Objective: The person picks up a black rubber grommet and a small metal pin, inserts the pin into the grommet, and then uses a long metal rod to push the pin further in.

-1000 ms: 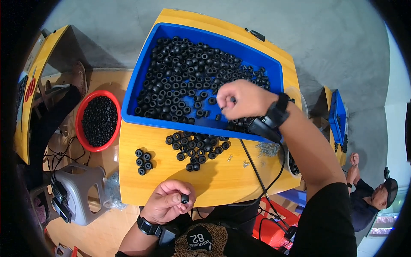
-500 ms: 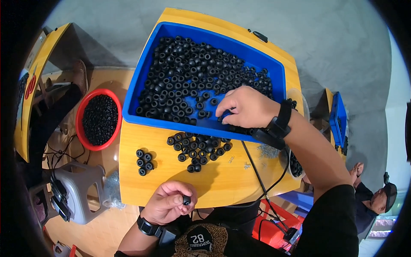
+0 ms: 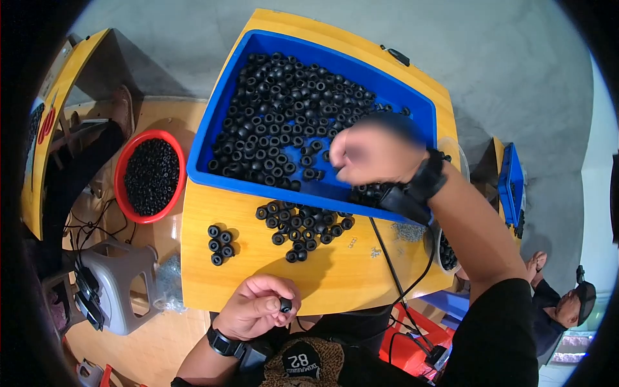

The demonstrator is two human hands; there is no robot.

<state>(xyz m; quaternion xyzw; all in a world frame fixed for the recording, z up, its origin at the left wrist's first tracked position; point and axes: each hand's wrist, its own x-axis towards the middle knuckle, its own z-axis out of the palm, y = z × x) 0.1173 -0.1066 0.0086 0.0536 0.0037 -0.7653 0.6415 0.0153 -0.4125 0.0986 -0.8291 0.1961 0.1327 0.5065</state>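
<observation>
Near the table's front edge my left hand (image 3: 258,306) pinches a small black ring-shaped part (image 3: 285,305) between thumb and fingers, its hole showing. My right hand (image 3: 377,151) is over the right part of a blue tray (image 3: 277,187); its fingers are blurred, so what they hold cannot be made out. In the tray lie a great many loose black rings (image 3: 271,97), and the blue bottom shows beside my right hand. A loose cluster of the same rings (image 3: 296,226) lies on the table in front of the tray, with a smaller group (image 3: 220,245) to its left.
The yellow table (image 3: 245,284) also bears small metal pieces (image 3: 407,232), a black cable (image 3: 387,271) and a tub of black parts (image 3: 446,255) at its right edge. A red basin (image 3: 119,187) of black pieces and a grey stool (image 3: 116,277) stand left. Another person (image 3: 558,313) is at the right.
My right hand has shifted slightly up and right within the tray and is now blurred. My left hand keeps its pinch on the black ring, almost unmoved.
</observation>
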